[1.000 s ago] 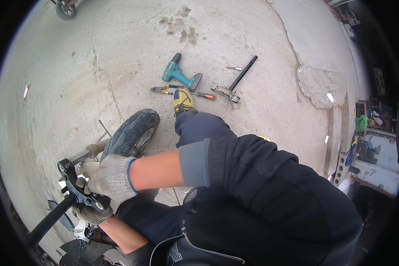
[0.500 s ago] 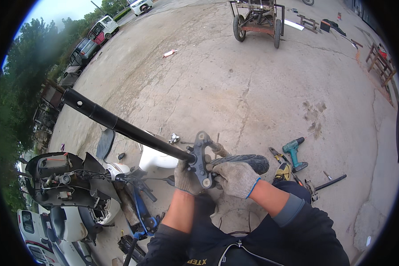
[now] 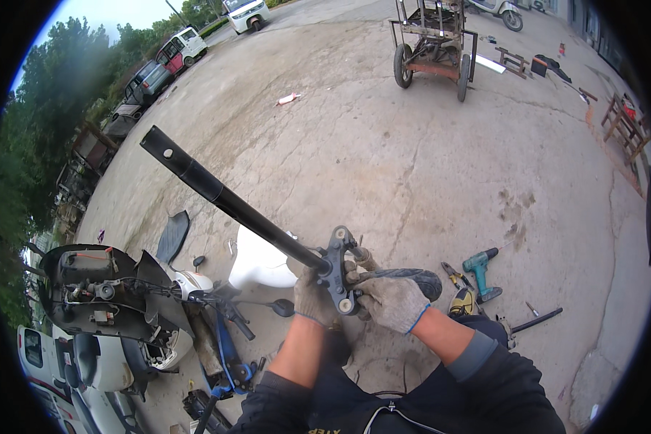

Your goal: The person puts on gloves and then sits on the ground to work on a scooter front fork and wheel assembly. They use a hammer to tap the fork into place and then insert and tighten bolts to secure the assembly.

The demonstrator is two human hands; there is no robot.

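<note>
In front of me a motor-scooter front fork is held with its long black steering stem (image 3: pixel 231 202) slanting up to the far left. The stem rises from a dark grey fork clamp (image 3: pixel 336 269) with a bolt-like round end at each side. My left hand (image 3: pixel 313 298), in a dirty knit glove, is closed around the clamp's left side; its fingertips are mostly hidden. My right hand (image 3: pixel 396 301), gloved too, pinches at the clamp's right side near the lower bolt. What its fingertips grip there is too small to make out. Behind it shows a black tire (image 3: pixel 428 281).
A teal cordless drill (image 3: pixel 480 270) and pliers (image 3: pixel 453 275) lie right, beside a yellow-black shoe (image 3: pixel 462 301) and a black rod (image 3: pixel 537 320). At left are a dismantled scooter (image 3: pixel 123 296), a blue frame (image 3: pixel 228 351) and a white panel (image 3: pixel 259 260). A cart (image 3: pixel 434 54) stands far ahead.
The whole view has shifted, so the surroundings sit lower and farther right. The stem slants somewhat more steeply in the picture. Both hands stay at the clamp.
</note>
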